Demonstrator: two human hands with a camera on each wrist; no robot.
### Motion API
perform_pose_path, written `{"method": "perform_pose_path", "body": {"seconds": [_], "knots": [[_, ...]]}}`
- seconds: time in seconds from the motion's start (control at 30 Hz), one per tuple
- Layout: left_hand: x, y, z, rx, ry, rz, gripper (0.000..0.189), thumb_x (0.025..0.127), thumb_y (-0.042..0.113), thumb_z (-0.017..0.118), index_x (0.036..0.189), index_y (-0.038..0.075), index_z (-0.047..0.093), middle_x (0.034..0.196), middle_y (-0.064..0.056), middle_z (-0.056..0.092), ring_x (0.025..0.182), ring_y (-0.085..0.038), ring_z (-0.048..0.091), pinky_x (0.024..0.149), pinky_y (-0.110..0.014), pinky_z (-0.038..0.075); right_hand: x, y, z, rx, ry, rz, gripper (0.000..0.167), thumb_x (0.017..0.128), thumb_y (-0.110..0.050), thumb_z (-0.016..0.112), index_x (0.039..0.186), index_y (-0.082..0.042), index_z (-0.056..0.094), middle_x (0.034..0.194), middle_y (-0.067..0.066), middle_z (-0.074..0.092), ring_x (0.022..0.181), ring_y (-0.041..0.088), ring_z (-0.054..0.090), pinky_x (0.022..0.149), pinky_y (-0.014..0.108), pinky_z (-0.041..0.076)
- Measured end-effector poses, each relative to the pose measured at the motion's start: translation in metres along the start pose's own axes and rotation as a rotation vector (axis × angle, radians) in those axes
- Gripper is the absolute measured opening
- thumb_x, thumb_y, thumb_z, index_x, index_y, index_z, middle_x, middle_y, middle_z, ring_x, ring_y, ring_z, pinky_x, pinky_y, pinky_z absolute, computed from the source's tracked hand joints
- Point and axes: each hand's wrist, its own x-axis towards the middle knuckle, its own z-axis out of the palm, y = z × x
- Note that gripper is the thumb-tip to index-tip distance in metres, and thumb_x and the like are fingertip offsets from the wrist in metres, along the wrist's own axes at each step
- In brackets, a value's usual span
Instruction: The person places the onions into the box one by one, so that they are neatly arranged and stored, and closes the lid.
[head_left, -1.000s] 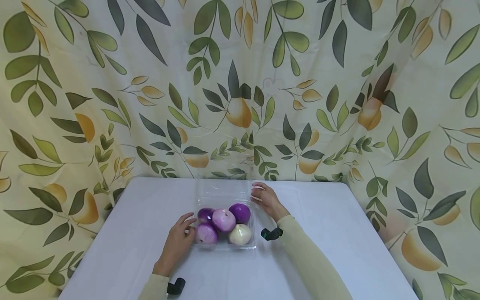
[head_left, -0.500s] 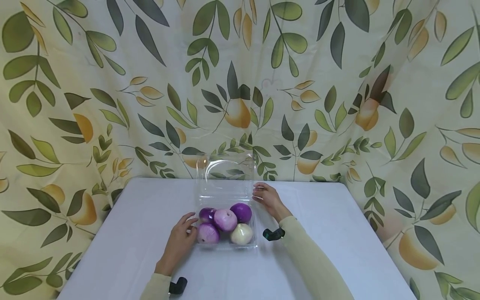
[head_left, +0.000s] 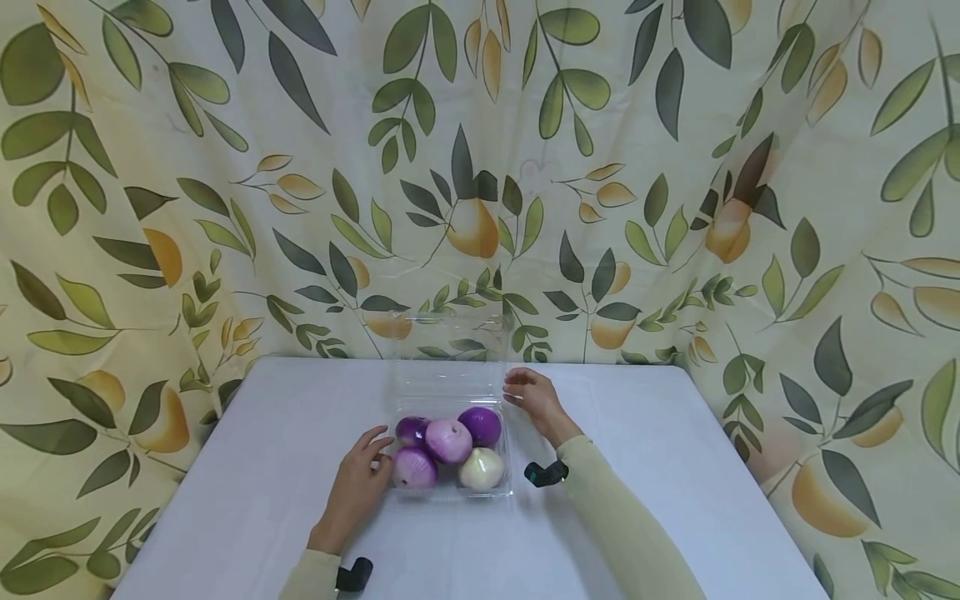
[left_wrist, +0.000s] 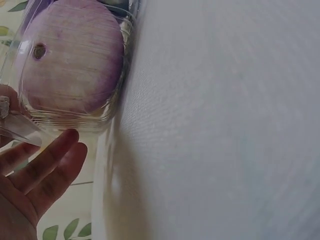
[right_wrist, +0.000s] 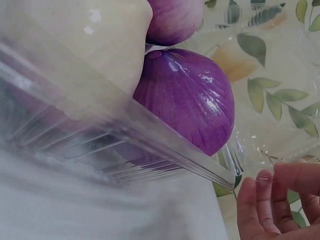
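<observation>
A clear plastic clamshell box (head_left: 472,493) stands on the table with its lid (head_left: 450,379) raised at the back. Inside lie purple onions, one pale purple onion (head_left: 448,440) above the others, a dark purple onion (head_left: 481,426) at back right, and a white onion (head_left: 482,469) at front right. My left hand (head_left: 358,479) is at the box's left side; in the left wrist view its thumb and a finger pinch the rim, while other fingers (left_wrist: 55,172) extend loosely. My right hand (head_left: 536,404) pinches the clear lid's right edge near the hinge, thumb and fingertips close together.
A white-covered table (head_left: 637,508) carries the box near its middle. Its back edge meets a leaf-and-fruit patterned curtain (head_left: 570,208). Black wrist devices (head_left: 546,472) sit on both wrists, below the palms.
The reflections on the raised lid shift, strongest half a second ago and faint now. Both hands stay nearly in place, and the onions have not moved in the box.
</observation>
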Motion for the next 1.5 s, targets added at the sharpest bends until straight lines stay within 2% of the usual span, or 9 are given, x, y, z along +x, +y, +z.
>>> {"method": "perform_pose_path", "body": {"seconds": [0.3, 0.43, 0.6, 0.7, 0.77, 0.93, 1.2, 1.37, 1.5], "knots": [[0.0, -0.001, -0.001, -0.022, -0.016, -0.034, 0.029, 0.086, 0.0, 0.063, 0.113, 0.002, 0.071, 0.133, -0.008, 0.062, 0.084, -0.013, 0.07, 0.068, -0.022, 0.058, -0.001, 0.004, 0.001, 0.036, 0.013, -0.022, 0.025, 0.089, 0.008, 0.058, 0.112, 0.002, 0.061, 0.101, 0.007, 0.06, 0.092, 0.016, 0.061, 0.092, 0.034, 0.057], [0.001, 0.0, -0.002, -0.023, -0.001, -0.049, 0.03, 0.086, 0.001, 0.063, 0.114, 0.003, 0.07, 0.133, -0.007, 0.062, 0.085, -0.016, 0.07, 0.068, -0.025, 0.058, -0.001, 0.004, 0.002, 0.03, 0.015, -0.025, 0.023, 0.09, 0.006, 0.059, 0.112, 0.001, 0.061, 0.098, 0.005, 0.06, 0.092, 0.015, 0.06, 0.093, 0.035, 0.056], [0.006, 0.002, -0.007, -0.025, 0.067, -0.052, 0.037, 0.083, 0.002, 0.065, 0.12, 0.004, 0.066, 0.131, -0.01, 0.06, 0.109, -0.027, 0.064, 0.087, -0.042, 0.057, -0.003, 0.003, 0.002, 0.019, 0.012, -0.032, 0.022, 0.091, 0.005, 0.059, 0.112, 0.001, 0.061, 0.099, 0.006, 0.06, 0.093, 0.017, 0.061, 0.095, 0.036, 0.056], [0.013, 0.005, -0.011, -0.068, 0.118, -0.037, 0.043, 0.082, 0.0, 0.065, 0.124, 0.003, 0.062, 0.129, -0.014, 0.056, 0.122, -0.032, 0.055, 0.096, -0.049, 0.05, -0.003, 0.002, 0.001, 0.0, 0.014, -0.022, 0.022, 0.091, 0.003, 0.06, 0.112, 0.0, 0.061, 0.101, 0.007, 0.06, 0.094, 0.018, 0.061, 0.094, 0.035, 0.056], [0.019, 0.008, -0.015, -0.134, 0.149, -0.041, 0.045, 0.082, -0.003, 0.064, 0.126, 0.001, 0.059, 0.13, -0.016, 0.054, 0.123, -0.033, 0.052, 0.096, -0.052, 0.049, -0.004, 0.003, 0.0, -0.018, 0.013, -0.015, 0.023, 0.091, 0.002, 0.061, 0.114, -0.001, 0.062, 0.102, 0.007, 0.06, 0.095, 0.018, 0.061, 0.094, 0.033, 0.057], [0.034, 0.016, -0.023, -0.258, 0.185, -0.097, 0.047, 0.085, -0.003, 0.063, 0.131, 0.0, 0.055, 0.134, -0.016, 0.054, 0.124, -0.03, 0.053, 0.097, -0.052, 0.048, -0.005, 0.004, 0.0, -0.038, 0.007, -0.028, 0.024, 0.091, 0.002, 0.06, 0.116, 0.001, 0.061, 0.103, 0.008, 0.06, 0.095, 0.018, 0.061, 0.092, 0.031, 0.057], [0.06, 0.027, -0.035, -0.4, 0.145, -0.155, 0.051, 0.095, 0.01, 0.061, 0.144, 0.006, 0.046, 0.147, -0.015, 0.048, 0.137, -0.031, 0.046, 0.109, -0.051, 0.043, -0.011, 0.006, -0.001, -0.055, 0.002, -0.054, 0.026, 0.09, 0.004, 0.06, 0.116, 0.003, 0.061, 0.104, 0.009, 0.062, 0.095, 0.018, 0.061, 0.092, 0.031, 0.057], [0.079, 0.041, -0.042, -0.422, 0.13, -0.263, 0.05, 0.096, 0.018, 0.061, 0.143, 0.009, 0.046, 0.148, -0.012, 0.048, 0.135, -0.031, 0.048, 0.107, -0.05, 0.046, -0.012, 0.006, -0.003, -0.103, -0.01, -0.085, 0.02, 0.089, 0.003, 0.061, 0.108, -0.001, 0.064, 0.103, 0.009, 0.063, 0.093, 0.018, 0.061, 0.091, 0.033, 0.056], [0.088, 0.05, -0.045, -0.431, 0.123, -0.293, 0.052, 0.096, 0.019, 0.06, 0.145, 0.009, 0.044, 0.15, -0.012, 0.046, 0.136, -0.032, 0.047, 0.107, -0.05, 0.046, -0.015, 0.007, -0.002, -0.136, -0.015, -0.106, 0.02, 0.087, 0.003, 0.063, 0.106, -0.003, 0.065, 0.1, 0.007, 0.064, 0.091, 0.017, 0.06, 0.089, 0.033, 0.055]]}}
